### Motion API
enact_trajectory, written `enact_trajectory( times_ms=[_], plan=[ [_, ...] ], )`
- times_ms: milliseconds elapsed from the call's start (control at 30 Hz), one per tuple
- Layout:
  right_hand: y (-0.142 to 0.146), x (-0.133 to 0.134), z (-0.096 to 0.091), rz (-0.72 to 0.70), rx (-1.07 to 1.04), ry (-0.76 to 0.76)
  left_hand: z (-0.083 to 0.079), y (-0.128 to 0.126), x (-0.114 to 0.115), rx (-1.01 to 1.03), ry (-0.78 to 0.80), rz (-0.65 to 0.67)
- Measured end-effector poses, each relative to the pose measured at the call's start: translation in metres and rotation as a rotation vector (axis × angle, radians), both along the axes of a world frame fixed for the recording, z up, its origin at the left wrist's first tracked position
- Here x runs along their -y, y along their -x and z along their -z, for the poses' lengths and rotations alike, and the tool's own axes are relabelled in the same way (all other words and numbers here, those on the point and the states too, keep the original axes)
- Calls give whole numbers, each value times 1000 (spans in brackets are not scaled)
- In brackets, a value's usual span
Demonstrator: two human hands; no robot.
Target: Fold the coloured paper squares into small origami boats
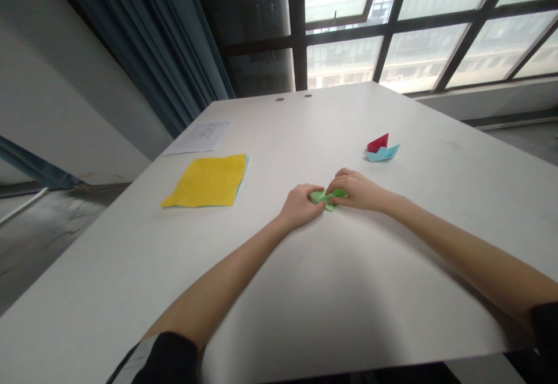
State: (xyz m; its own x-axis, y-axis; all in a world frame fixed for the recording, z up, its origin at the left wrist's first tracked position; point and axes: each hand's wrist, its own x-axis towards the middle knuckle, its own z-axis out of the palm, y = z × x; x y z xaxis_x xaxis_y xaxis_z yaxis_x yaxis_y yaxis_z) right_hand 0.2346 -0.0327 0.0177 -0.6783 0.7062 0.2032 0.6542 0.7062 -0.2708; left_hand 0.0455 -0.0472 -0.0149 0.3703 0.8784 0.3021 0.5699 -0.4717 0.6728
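A small folded piece of green paper (330, 196) is between my two hands, low over the middle of the white table (279, 279). My left hand (301, 205) grips its left side, thumb at the near edge and fingers at the far edge. On the other side my right hand (352, 189) pinches a raised fold of the same paper. Fingers cover parts of both ends, so its full shape is hidden. Beyond my right hand sit two folded paper boats, a red one (378, 143) and a light blue one (383, 153), close against each other.
To the left lies a stack of square paper, a yellow sheet (209, 180) on top and a blue edge showing beneath. Behind it is a printed white sheet (200, 137) by the table's left edge. Two round grey discs (280, 99) are near the far edge.
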Motion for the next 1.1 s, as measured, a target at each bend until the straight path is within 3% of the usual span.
enact_trajectory(
  times_ms=[400,1100],
  plan=[
    [9,6,8,151,152,-41,-2,1,2,-164,-3,-29],
    [8,6,-1,150,171,-23,0,0,1,-230,-32,-24]
  ],
)
